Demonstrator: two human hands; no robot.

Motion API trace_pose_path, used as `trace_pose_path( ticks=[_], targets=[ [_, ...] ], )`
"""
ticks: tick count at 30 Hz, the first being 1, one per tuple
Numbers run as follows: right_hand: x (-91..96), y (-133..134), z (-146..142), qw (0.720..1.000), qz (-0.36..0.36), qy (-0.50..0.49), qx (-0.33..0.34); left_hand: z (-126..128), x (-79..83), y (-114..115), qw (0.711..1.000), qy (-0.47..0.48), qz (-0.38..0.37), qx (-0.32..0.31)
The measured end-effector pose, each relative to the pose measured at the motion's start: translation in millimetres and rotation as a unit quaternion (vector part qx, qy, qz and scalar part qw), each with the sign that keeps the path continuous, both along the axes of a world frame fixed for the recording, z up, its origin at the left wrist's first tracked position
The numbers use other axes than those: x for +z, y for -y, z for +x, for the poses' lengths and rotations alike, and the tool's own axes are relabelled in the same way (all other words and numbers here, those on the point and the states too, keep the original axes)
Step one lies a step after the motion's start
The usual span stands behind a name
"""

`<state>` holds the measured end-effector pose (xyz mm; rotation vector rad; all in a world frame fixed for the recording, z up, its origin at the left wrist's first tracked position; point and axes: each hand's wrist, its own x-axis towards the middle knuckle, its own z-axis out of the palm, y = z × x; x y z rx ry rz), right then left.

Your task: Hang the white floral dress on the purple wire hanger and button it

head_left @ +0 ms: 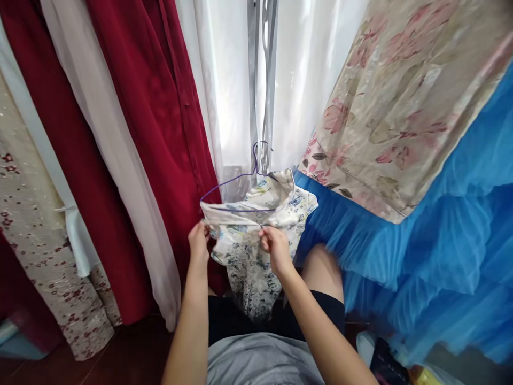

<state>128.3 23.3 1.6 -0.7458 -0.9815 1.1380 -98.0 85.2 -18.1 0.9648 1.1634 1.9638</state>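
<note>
The left hand and right hand pinch the garment; the hanger beyond their fingers could slip loose if they tug unevenly.

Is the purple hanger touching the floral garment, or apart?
Touching: the head view shows the garment draped over the left end of the purple hanger.

Through my head camera I have the left hand at eight o'clock and the right hand at five, both pinching the front of a floral garment. A purple hanger sits partly inside its neckline, hook toward twelve. I see red fabric hanging at ten, pink-flowered cloth at two, blue ruffles at four.
</note>
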Motion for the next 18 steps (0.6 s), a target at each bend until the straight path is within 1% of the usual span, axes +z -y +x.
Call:
trace_pose_path(
  ticks=[1, 2, 3, 4, 5, 6, 8, 9, 10, 11, 12, 14, 16, 17, 18],
  targets=[
    [-11.7, 1, 12, 0.998, -0.032, -0.053, -0.03, 14, -15.5, 8, 0.999, -0.01, -0.011, -0.029],
    [-23.9, 3, 25, 0.991, -0.053, -0.101, -0.073, 28, -27.8, 15, 0.997, -0.024, -0.02, -0.064],
    [-35.4, 5, 39, 0.984, -0.061, -0.126, -0.109, 43, -36.1, 22, 0.994, -0.039, -0.027, -0.101],
    [-45.2, 8, 52, 0.977, -0.065, -0.143, -0.143, 57, -40.3, 27, 0.989, -0.051, -0.033, -0.136],
    [-52.5, 11, 65, 0.971, -0.064, -0.15, -0.172, 71, -40.4, 31, 0.983, -0.065, -0.031, -0.166],
    [-56.9, 15, 74, 0.966, -0.062, -0.155, -0.196, 85, -36.9, 34, 0.979, -0.081, -0.022, -0.187],
    [-56.8, 20, 83, 0.959, -0.056, -0.156, -0.23, 110, -22.3, 42, 0.97, -0.12, 0.013, -0.211],
    [-53.5, 23, 82, 0.962, -0.046, -0.139, -0.228, 121, -13.2, 47, 0.965, -0.145, 0.034, -0.217],
    [-49.0, 26, 78, 0.972, -0.031, -0.106, -0.208, 131, -4.1, 53, 0.958, -0.17, 0.055, -0.223],
    [-44.1, 28, 72, 0.984, -0.014, -0.06, -0.169, 141, 4.3, 59, 0.952, -0.191, 0.073, -0.228],
    [-39.6, 31, 64, 0.993, 0.001, -0.007, -0.115, 148, 11.7, 66, 0.946, -0.206, 0.087, -0.234],
    [-32.7, 39, 48, 0.997, 0.019, 0.078, -0.004, 157, 23.0, 77, 0.94, -0.216, 0.11, -0.238],
    [-28.4, 47, 36, 0.994, 0.012, 0.09, 0.068, 157, 30.9, 82, 0.938, -0.208, 0.115, -0.252],
    [-26.2, 51, 32, 0.993, 0.003, 0.074, 0.09, 153, 34.0, 82, 0.933, -0.202, 0.112, -0.274],
    [-23.5, 55, 32, 0.993, -0.005, 0.054, 0.105, 148, 36.4, 81, 0.923, -0.198, 0.107, -0.312]
  ],
)
